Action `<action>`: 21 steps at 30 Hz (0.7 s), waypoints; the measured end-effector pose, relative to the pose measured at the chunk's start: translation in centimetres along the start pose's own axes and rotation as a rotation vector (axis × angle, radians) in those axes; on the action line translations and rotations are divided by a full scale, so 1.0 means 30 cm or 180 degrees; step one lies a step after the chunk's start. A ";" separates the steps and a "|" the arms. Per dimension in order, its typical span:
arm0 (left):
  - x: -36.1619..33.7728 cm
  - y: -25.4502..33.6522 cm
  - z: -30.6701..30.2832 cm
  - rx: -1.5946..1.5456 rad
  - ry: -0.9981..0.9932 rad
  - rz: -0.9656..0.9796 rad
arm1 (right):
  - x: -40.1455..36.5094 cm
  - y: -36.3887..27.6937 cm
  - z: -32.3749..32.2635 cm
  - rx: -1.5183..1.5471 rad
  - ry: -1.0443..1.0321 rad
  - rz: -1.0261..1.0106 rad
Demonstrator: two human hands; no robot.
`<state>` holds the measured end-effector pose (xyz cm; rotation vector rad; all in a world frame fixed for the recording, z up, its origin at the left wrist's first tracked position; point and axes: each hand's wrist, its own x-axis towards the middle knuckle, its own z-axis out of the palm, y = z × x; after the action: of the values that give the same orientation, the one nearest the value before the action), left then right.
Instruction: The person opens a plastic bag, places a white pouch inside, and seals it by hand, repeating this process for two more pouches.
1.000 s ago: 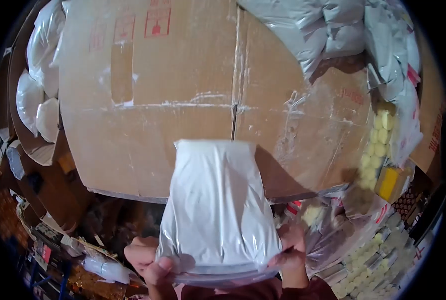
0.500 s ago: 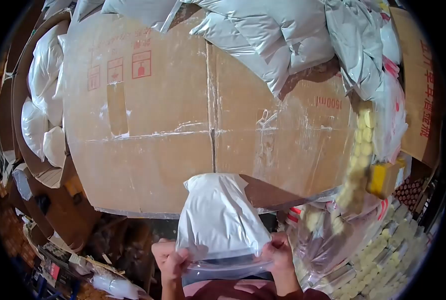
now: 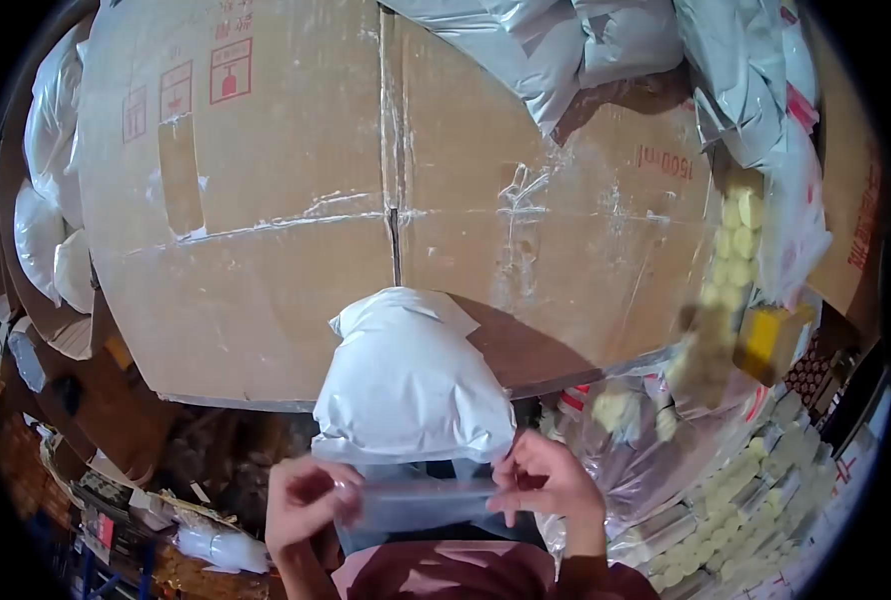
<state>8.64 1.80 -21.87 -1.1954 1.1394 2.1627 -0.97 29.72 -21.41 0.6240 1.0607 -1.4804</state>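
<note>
A plump plastic bag of white powder [image 3: 411, 385] leans over the near edge of the flattened cardboard [image 3: 266, 330]. Its clear upper part, unfilled, stretches toward my body as a see-through band. My left hand [image 3: 306, 500] pinches the left end of this clear part between thumb and fingers. At the opposite end, my right hand [image 3: 551, 485] grips the film near the bag's right corner, thumb and fingertips closed on it. Between the two hands the film is drawn out flat, with dark clothing showing through it.
Filled white bags [image 3: 626, 40] are piled at the back right, and more white bags [image 3: 51, 150] sit in a carton at left. A yellow box [image 3: 771, 340] stands at right, beside stacked pale yellow round pieces [image 3: 741, 235] in clear plastic.
The view has shifted, so the cardboard sits higher. Both hands have changed their grip on the bag's clear top, which now shows more length, and the powder bulges more rounded.
</note>
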 end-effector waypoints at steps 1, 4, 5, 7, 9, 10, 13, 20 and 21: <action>0.012 0.048 -0.029 0.0458 -0.0734 -0.0476 | -0.010 -0.035 -0.020 -0.0729 -0.0509 0.0228; 0.062 0.105 -0.054 0.1629 -0.2614 -0.0656 | 0.016 -0.047 -0.086 -0.1462 -0.2287 -0.0165; 0.087 0.054 -0.095 0.0939 -0.3498 -0.0405 | 0.053 -0.030 -0.090 -0.0872 -0.3141 -0.0520; 0.140 -0.027 -0.081 -0.0172 -0.4333 0.0612 | 0.085 0.003 -0.075 -0.0174 -0.3474 -0.0711; 0.162 -0.093 -0.082 -0.1241 -0.4810 0.0803 | 0.116 0.032 -0.053 0.0481 -0.3712 -0.0713; 0.179 -0.152 -0.086 -0.1646 -0.5199 0.1059 | 0.129 0.049 -0.052 0.0707 -0.3811 -0.0714; 0.112 -0.178 -0.043 -0.2140 -0.3811 0.0467 | 0.088 0.109 -0.097 0.1035 -0.3137 -0.0728; 0.050 -0.126 0.100 0.0612 -0.0786 0.0950 | 0.156 0.210 -0.170 0.1342 -0.0617 -0.1892; 0.037 -0.127 0.116 0.0860 -0.0465 0.1082 | 0.171 0.213 -0.164 0.1333 -0.0369 -0.1796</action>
<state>8.87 6.81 -23.51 -0.7577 1.6009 2.1959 3.22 31.96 -29.71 0.5375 0.8764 -2.2391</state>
